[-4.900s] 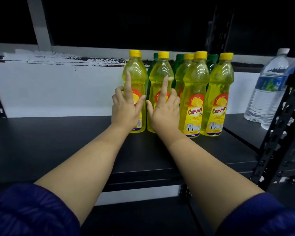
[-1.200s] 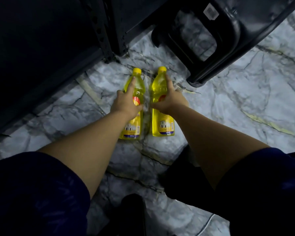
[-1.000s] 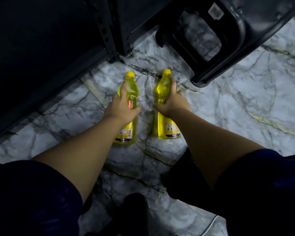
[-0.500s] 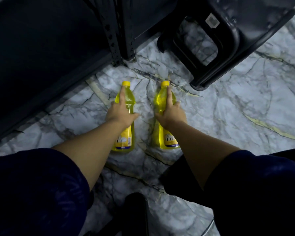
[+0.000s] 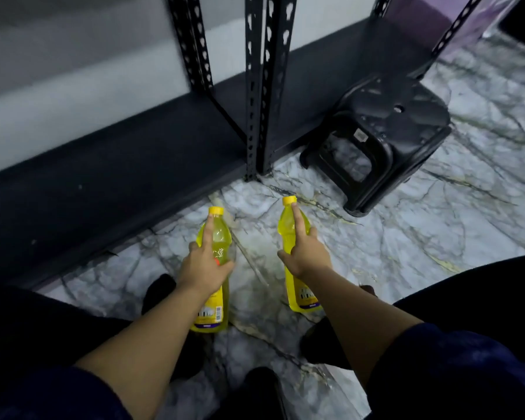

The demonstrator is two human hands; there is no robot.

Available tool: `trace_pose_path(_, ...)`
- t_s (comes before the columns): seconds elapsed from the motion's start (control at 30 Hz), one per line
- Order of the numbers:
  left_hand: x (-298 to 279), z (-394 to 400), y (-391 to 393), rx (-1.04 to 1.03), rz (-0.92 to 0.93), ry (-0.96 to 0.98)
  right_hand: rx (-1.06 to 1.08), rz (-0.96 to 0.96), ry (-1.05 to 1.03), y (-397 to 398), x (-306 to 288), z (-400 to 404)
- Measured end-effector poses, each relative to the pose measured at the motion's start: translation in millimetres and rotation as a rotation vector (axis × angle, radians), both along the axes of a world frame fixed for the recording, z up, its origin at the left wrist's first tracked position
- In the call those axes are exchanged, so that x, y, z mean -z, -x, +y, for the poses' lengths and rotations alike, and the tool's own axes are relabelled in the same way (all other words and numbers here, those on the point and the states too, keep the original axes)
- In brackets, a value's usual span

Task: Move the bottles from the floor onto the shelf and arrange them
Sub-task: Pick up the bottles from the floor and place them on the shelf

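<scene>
Two yellow bottles with yellow caps are held above the marble floor. My left hand (image 5: pixel 205 266) grips the left yellow bottle (image 5: pixel 215 241) around its middle, index finger stretched along the neck. My right hand (image 5: pixel 305 253) grips the right yellow bottle (image 5: pixel 287 225) the same way, finger pointing at the cap. Both bottles tilt away from me, caps toward the shelf. The black bottom shelf board (image 5: pixel 109 177) runs across the left and upper part of the view; the upper shelves are out of view.
Black perforated shelf posts (image 5: pixel 259 86) stand just beyond the bottles. A black plastic stool (image 5: pixel 379 140) sits on the floor at the right of the posts. Grey-white marble floor (image 5: pixel 421 237) spreads to the right. My dark trouser legs and shoes fill the bottom.
Both hands have lifted the two bottles off the floor and drawn them apart and toward me. The view has tilted up, showing the shelf posts and the whole stool.
</scene>
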State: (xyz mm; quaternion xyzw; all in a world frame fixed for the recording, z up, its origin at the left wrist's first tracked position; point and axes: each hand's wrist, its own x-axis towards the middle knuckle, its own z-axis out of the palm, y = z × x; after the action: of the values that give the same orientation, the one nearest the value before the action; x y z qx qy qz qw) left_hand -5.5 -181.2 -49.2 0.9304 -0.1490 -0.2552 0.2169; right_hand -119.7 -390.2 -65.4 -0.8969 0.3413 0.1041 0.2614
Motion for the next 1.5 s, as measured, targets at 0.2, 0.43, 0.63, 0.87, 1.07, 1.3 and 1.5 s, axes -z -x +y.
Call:
trace_pose_path(0.2, -74.5, 25.3, 1.5, -0.045, -0.177, 0.133, -0.025, -0.232, 0.042, -4.0, -67.2, 38.3)
trace_pose_path(0.43, -187.4, 58.0, 6.1, -0.141, -0.422, 0.323, -0.049, -0.608, 0.053, -18.1, -183.1, 77.7)
trace_pose_path(0.63, -304.0, 102.8, 5.8, -0.142, -0.723, 0.454, -0.160, -0.919, 0.188, -30.7, -322.8, 109.1)
trace_pose_path(0.87, -446.6, 141.8, 5.1, -0.130, -1.007, 0.622, -0.305, -1.235, 0.286, -42.5, -466.2, 148.4)
trace_pose_path(1.07, -537.4, 156.0, -19.3, -0.147, -1.212, 0.681, -0.407, -1.441, 0.336, -83.2, -555.0, 157.5)
trace_pose_path(1.3, -581.1, 135.3, -77.4, -0.251, -1.304, 0.661, -0.464, -1.477, 0.366, -161.2, -610.1, 141.8)
trace_pose_path(1.5, -585.2, 95.4, -153.5, -0.308, -1.313, 0.617, -0.482, -1.418, 0.344, -250.3, -609.6, 116.3)
